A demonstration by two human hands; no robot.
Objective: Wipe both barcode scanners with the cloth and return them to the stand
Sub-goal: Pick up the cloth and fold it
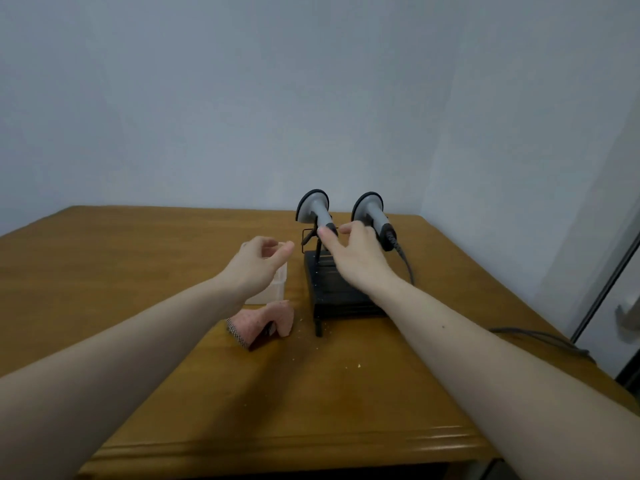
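Two grey barcode scanners stand side by side on a black stand (341,292) at the back of the wooden table (138,271). The left scanner (313,207) and the right scanner (370,209) both point their heads away from me. My right hand (353,254) reaches between their handles, thumb and fingers spread, touching or nearly touching them; it grips neither plainly. My left hand (259,259) hovers to the left of the stand, fingers loosely curled and holding nothing. A pink dotted cloth (263,322) lies crumpled on the table below my left wrist.
A clear plastic container (273,285) stands behind my left hand, beside the stand. A grey cable (540,336) runs from the right scanner across the table's right side. Small crumbs dot the table near the cloth. A door frame rises at the far right.
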